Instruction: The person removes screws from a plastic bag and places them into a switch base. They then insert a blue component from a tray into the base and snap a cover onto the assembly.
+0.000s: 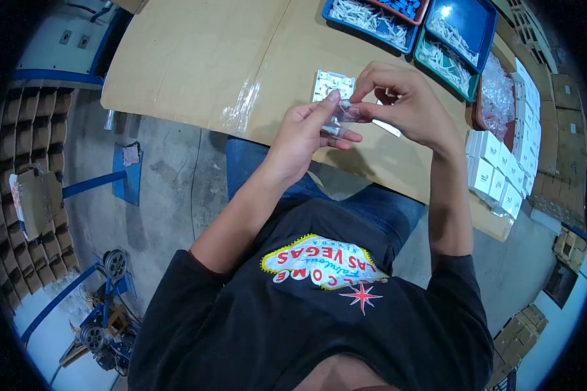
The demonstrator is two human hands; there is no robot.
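A small clear plastic bag [334,126] with small white parts in it is between my two hands, above the table's near edge. My left hand [312,128] is closed on the bag, its thumb on top. The thumb and forefinger of my right hand [398,104] pinch the bag's upper end. Just beyond my fingers a white plate with small raised details [333,83] lies on the cardboard-covered table [195,58]. A thin white piece [390,128] shows beneath my right hand, partly hidden by it.
Blue trays [404,48] and a green tray [466,96] at the back right hold many small white pieces; a red tray [424,14] holds blue ones. To the right are clear plastic bags [497,98] and stacked white boxes [496,166].
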